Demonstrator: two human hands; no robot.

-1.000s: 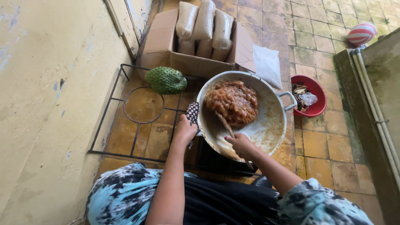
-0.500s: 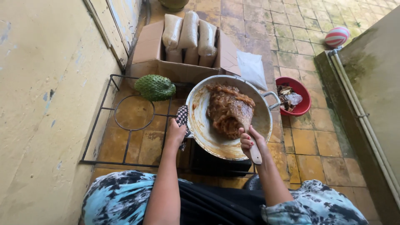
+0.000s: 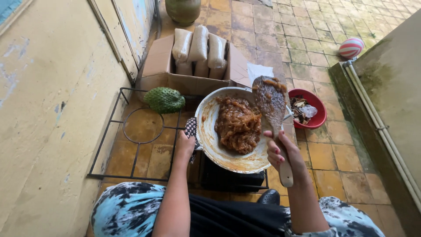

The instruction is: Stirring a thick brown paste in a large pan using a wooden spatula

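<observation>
Pan (image 3: 210, 131) tilted on the burner frame, brown mash (image 3: 237, 125) heaped at its centre. Right hand (image 3: 285, 151) fist-closed around wooden paddle (image 3: 271, 103), raised above pan's right rim. Left hand (image 3: 185, 145) clamps cloth-wrapped handle (image 3: 191, 127). Mid-stir; next stroke needs a steady pan.

Tiled floor (image 3: 307, 39) bears cardboard box (image 3: 162, 70), red bowl (image 3: 316, 115) (ball (image 3: 351, 47) farther off)
</observation>
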